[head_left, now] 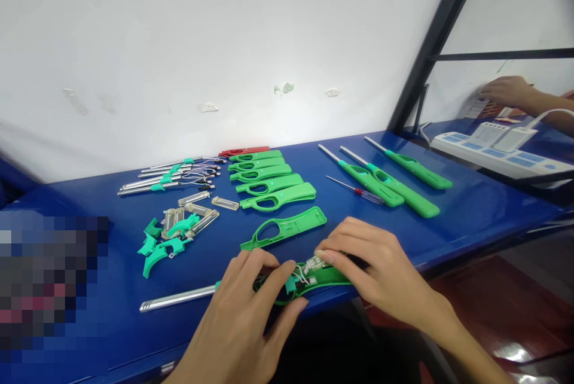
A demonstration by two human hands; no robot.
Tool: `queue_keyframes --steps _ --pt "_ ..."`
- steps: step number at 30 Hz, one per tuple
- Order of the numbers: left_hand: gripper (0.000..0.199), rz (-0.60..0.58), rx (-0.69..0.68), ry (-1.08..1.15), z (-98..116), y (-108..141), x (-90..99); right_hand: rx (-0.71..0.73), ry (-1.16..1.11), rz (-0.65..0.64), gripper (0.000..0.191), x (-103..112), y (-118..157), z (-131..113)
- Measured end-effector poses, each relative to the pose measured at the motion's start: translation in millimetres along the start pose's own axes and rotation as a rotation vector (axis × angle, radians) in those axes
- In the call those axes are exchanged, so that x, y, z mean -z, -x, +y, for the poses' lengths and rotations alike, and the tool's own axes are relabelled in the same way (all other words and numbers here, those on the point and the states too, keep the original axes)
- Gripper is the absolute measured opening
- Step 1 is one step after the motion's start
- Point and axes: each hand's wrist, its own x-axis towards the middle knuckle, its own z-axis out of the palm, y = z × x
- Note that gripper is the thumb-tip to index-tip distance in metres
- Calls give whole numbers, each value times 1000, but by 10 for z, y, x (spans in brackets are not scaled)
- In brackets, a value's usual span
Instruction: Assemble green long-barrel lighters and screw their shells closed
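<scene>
White power strip (498, 155) near black frame (436, 38)

three whole lighters (403, 194), one part-built lighter (293, 285), one screwdriver (359, 191). one red casing (246, 151), five green casings (271, 173) in a row, one open half-casing (293, 228). clear tanks (225, 203) and teal triggers (174, 246): several each.

**Lighting and Clarity**

Brightly, diffusely lit, palest across the white wall (224, 43). Softly reflective along the blue table (470, 204); glaring on the red floor (488, 318); deeply shadowed beneath the table's edge. Sharp at left hand (242, 309) and right hand (372, 258), softer at a co-worker's hand (511, 92). Blocky pixelation at lower left; wide-angle stretching toward the margins.
</scene>
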Motion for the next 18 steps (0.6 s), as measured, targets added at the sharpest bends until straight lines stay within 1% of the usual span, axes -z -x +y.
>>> queue_keyframes --steps 8,15,18 --pt "29 -26 5 15 -10 -8 0 8 8 -36 16 6 -2 5" --pt "32 -43 18 30 -6 -12 3 -18 -35 -13 10 14 2 -7" --pt "31 -43 10 37 3 -14 7 -23 -23 -24 10 19 10 -9"
